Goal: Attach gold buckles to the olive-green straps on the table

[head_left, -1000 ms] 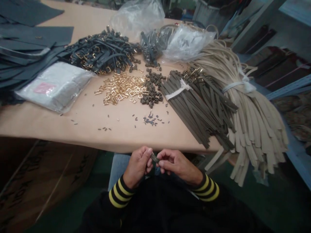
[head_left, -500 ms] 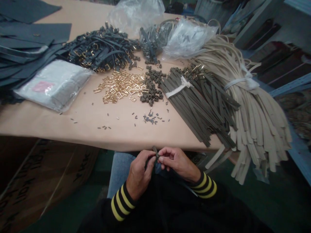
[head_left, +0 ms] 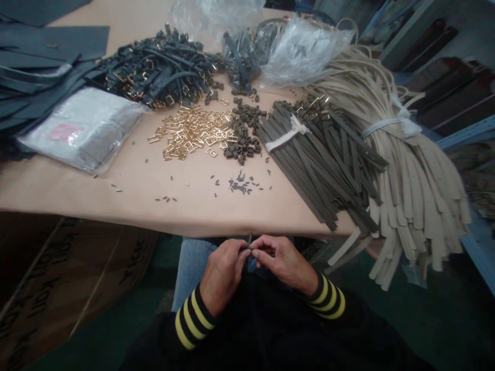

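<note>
- Thin, dark grey-brown, leather-look strip (head_left: 249, 239): btwn both hands, just off the smooth tan tabletop's (head_left: 201, 215) front edge, on the wearer's side, approx. mid-edge.
- Long axis: approx. fore-aft, visible end twd that edge; lower run unclear.
- L hand (head_left: 223, 275): grip pinched on strip, from L.
- R hand (head_left: 285, 264): grip ditto, from R; neither hand clearly nearer.
- Any 2nd small pc. btwn fingertips: can't tell.

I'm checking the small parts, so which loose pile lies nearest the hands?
The scattered little dark pieces, ahead of the left hand and right hand. The gold frames and the bigger brown loops lie farther back.
</note>
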`<action>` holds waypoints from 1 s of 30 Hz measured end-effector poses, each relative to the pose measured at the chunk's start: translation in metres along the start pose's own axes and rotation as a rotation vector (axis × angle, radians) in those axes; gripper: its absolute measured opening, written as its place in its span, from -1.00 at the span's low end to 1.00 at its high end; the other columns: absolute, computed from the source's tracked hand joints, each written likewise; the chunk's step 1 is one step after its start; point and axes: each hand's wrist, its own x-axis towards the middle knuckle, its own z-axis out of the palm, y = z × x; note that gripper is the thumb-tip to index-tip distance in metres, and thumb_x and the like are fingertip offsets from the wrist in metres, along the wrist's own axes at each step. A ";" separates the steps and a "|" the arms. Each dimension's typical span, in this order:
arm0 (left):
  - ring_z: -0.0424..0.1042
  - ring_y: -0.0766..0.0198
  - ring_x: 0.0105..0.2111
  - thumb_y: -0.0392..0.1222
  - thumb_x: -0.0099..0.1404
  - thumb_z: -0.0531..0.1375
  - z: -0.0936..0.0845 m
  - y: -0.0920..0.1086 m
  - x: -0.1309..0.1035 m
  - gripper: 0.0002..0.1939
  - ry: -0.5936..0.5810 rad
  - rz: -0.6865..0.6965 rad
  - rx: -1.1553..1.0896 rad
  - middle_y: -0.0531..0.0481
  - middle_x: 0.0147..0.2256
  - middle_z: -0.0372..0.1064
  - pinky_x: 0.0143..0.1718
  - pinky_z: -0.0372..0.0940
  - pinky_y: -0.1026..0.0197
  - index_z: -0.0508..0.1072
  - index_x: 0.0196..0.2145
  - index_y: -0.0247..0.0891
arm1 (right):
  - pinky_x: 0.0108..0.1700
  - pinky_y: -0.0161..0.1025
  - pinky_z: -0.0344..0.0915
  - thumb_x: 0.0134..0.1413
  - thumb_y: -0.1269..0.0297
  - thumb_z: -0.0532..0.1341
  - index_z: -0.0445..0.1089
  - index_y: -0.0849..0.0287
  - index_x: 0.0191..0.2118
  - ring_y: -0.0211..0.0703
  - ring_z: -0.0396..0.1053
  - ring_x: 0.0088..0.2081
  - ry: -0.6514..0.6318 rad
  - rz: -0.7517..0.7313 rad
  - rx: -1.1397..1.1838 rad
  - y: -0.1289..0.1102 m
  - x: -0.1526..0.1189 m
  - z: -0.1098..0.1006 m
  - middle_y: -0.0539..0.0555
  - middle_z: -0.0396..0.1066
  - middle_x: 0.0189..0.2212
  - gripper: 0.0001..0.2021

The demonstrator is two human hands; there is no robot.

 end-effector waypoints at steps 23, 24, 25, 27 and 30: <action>0.13 0.41 -0.69 -0.33 0.01 0.01 0.004 -0.023 0.005 -0.88 0.011 -0.347 -0.002 0.12 -0.71 0.14 -0.61 -0.01 0.36 0.30 -0.60 -0.29 | -0.57 -0.44 0.08 -0.13 0.42 0.10 0.28 0.28 -0.48 -0.40 0.14 -0.60 -0.102 0.108 0.101 -0.008 -0.009 -0.002 -0.04 0.27 -0.61 -0.95; 0.12 0.41 -0.69 -0.32 0.02 0.01 0.002 -0.028 0.005 -0.87 0.033 -0.363 0.016 0.12 -0.72 0.13 -0.61 -0.01 0.35 0.30 -0.61 -0.29 | -0.58 -0.45 0.07 -0.14 0.41 0.11 0.28 0.27 -0.48 -0.42 0.13 -0.62 -0.115 0.120 0.126 -0.009 -0.010 -0.004 -0.04 0.27 -0.62 -0.96; 0.12 0.41 -0.69 -0.30 0.04 0.01 0.000 -0.031 0.004 -0.86 0.032 -0.364 0.018 0.12 -0.72 0.13 -0.61 0.00 0.34 0.31 -0.61 -0.29 | -0.60 -0.45 0.05 -0.14 0.39 0.12 0.27 0.27 -0.48 -0.43 0.12 -0.63 -0.123 0.135 0.154 -0.008 -0.011 -0.006 -0.05 0.27 -0.62 -0.95; 0.13 0.41 -0.69 -0.23 0.10 0.00 -0.003 -0.033 0.003 -0.77 -0.061 -0.326 -0.067 0.11 -0.73 0.14 -0.60 0.02 0.35 0.31 -0.64 -0.29 | -0.64 -0.47 0.01 -0.13 0.34 0.14 0.27 0.28 -0.46 -0.46 0.11 -0.66 -0.127 0.174 0.238 -0.003 -0.010 -0.009 -0.04 0.28 -0.61 -0.90; 0.12 0.44 -0.72 -0.09 0.20 -0.09 -0.005 -0.029 0.001 -0.62 -0.205 -0.342 -0.399 0.11 -0.74 0.13 -0.65 0.05 0.37 0.31 -0.62 -0.31 | -0.69 -0.49 -0.05 -0.13 0.25 0.17 0.26 0.28 -0.43 -0.48 0.10 -0.69 -0.142 0.224 0.390 0.011 -0.004 -0.009 -0.04 0.30 -0.60 -0.82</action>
